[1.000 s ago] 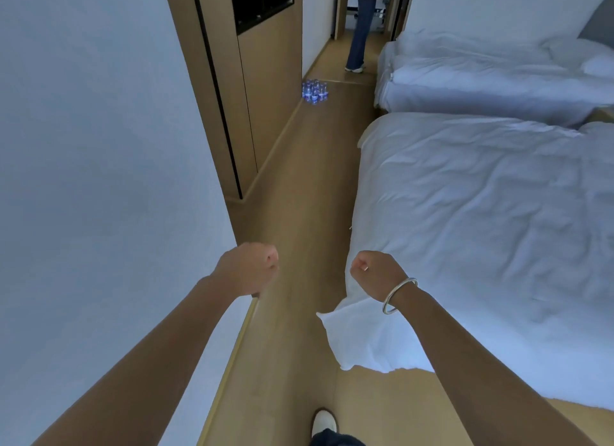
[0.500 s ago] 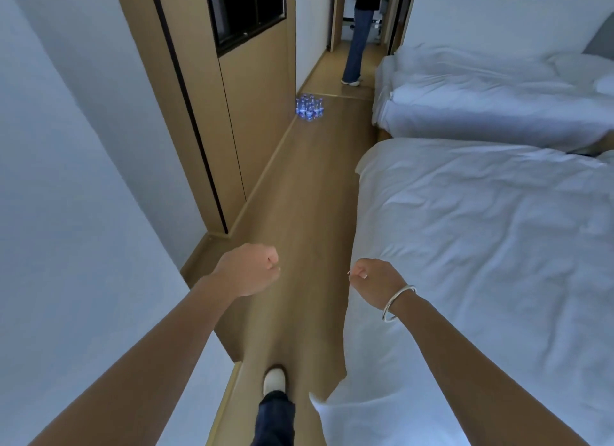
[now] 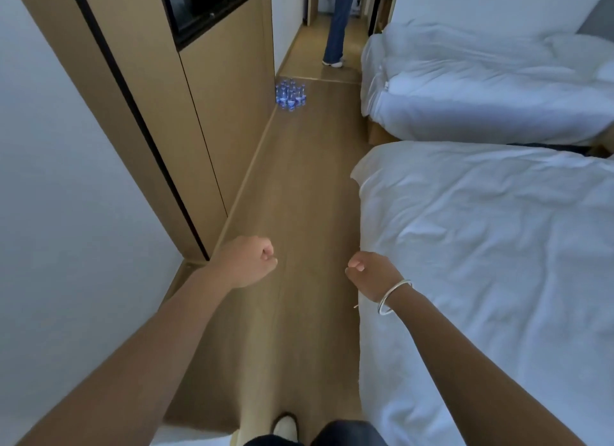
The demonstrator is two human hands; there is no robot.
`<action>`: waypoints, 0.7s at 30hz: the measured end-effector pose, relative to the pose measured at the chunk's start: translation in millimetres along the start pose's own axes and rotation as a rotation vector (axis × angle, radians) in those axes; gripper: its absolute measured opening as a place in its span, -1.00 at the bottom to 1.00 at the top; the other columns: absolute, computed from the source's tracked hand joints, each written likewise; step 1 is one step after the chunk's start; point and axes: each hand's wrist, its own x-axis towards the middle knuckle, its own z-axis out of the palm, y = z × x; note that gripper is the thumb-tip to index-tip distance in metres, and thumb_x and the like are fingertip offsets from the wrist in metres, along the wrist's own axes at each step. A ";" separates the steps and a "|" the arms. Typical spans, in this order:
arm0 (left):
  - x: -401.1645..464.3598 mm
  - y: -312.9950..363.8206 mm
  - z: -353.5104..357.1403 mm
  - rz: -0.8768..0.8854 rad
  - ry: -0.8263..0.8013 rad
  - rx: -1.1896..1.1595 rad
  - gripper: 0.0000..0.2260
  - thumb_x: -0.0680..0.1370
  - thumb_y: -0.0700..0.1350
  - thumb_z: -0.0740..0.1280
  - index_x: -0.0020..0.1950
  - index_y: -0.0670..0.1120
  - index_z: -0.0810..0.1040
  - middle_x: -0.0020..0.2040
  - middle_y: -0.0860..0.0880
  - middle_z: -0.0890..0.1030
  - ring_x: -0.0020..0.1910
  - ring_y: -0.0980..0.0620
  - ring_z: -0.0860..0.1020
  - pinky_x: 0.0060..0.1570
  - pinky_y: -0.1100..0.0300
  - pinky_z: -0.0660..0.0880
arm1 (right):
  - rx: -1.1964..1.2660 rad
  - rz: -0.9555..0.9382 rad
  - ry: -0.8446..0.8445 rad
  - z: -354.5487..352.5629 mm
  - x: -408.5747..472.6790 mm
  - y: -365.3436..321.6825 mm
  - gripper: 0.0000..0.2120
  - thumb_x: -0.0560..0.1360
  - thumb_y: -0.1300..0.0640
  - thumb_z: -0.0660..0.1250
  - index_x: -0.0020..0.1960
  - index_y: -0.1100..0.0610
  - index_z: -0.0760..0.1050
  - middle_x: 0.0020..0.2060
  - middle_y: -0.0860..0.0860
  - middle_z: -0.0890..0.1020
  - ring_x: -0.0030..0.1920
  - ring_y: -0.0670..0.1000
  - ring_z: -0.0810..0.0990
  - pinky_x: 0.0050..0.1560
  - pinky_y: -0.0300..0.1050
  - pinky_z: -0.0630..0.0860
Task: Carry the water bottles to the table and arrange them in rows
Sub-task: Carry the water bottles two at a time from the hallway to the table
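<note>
Standing in a tight cluster on the wooden floor (image 3: 299, 186), the water bottles (image 3: 290, 95) are sitting far down the corridor, just beside the skirting of the wooden wardrobe wall (image 3: 229, 80) on the left. They are showing as small clear bottles with blue labels, all upright and packed close together; their exact number is too small to tell. Nothing is touching them, and both hands are well apart from them.

The left hand (image 3: 247, 261) is reaching forward at the near end of the corridor with its fingers curled into a fist, its grip closed on nothing. The right hand (image 3: 372, 274) is hanging level with it, just beside the edge of the near bed (image 3: 481, 262), fingers likewise curled in and the thumbnail facing up, its grip holding nothing. A thin silver bangle (image 3: 393, 296) is circling the right wrist.

The near bed is wearing a rumpled white duvet, and a second bed (image 3: 481, 90) with white bedding is lying beyond it on the right. At the far end, past the bottles, another person in blue jeans and white shoes (image 3: 335, 33) is standing in the doorway. At the bottom edge, the wearer's light shoe (image 3: 285, 427) and dark trouser legs are showing on the floor. A plain white wall (image 3: 66, 213) is filling the left side.
</note>
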 end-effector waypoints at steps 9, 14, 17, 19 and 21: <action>134.7 -23.2 -32.6 -0.051 -0.035 -0.050 -0.77 0.57 0.02 0.21 0.14 -0.04 0.53 0.08 0.04 0.57 0.02 0.03 0.54 0.03 0.09 0.49 | 0.058 0.006 -0.057 -16.7 140.7 -16.2 -0.80 0.50 0.15 0.23 0.02 0.21 0.56 -0.09 0.06 0.59 -0.02 0.05 0.53 -0.04 -0.21 0.37; 234.7 -10.4 -55.1 -0.090 -0.006 -0.052 -0.77 0.56 0.03 0.22 0.15 -0.02 0.52 0.11 0.05 0.58 0.05 0.02 0.54 0.08 0.10 0.47 | 0.057 0.018 -0.056 -44.6 239.1 -6.7 -0.80 0.50 0.17 0.24 0.00 0.26 0.57 -0.05 0.15 0.63 -0.01 0.10 0.56 0.02 -0.13 0.45; 294.8 7.9 -71.3 -0.102 0.007 -0.096 -0.78 0.56 -0.01 0.24 0.12 -0.07 0.53 0.10 -0.01 0.59 0.08 -0.02 0.54 0.04 0.17 0.42 | 0.047 0.032 -0.057 -72.4 300.6 -0.5 -0.78 0.51 0.17 0.22 0.00 0.28 0.56 -0.04 0.16 0.63 -0.01 0.12 0.57 0.00 -0.11 0.48; 333.0 18.4 -82.6 -0.108 0.013 -0.117 -0.79 0.56 -0.03 0.25 0.10 -0.10 0.54 0.07 -0.04 0.60 0.08 -0.04 0.55 -0.05 0.21 0.38 | 0.039 0.035 -0.069 -90.5 340.9 3.4 -0.78 0.51 0.17 0.21 -0.01 0.28 0.56 -0.08 0.15 0.63 -0.02 0.13 0.58 -0.05 -0.12 0.47; 367.0 25.1 -92.7 -0.114 0.026 -0.134 -0.79 0.56 -0.04 0.25 0.11 -0.11 0.53 0.07 -0.04 0.59 0.08 -0.03 0.55 -0.06 0.22 0.37 | 0.004 0.006 -0.084 -105.5 379.0 6.4 -0.80 0.51 0.17 0.19 -0.04 0.25 0.55 -0.12 0.11 0.61 0.00 0.13 0.57 -0.09 -0.19 0.41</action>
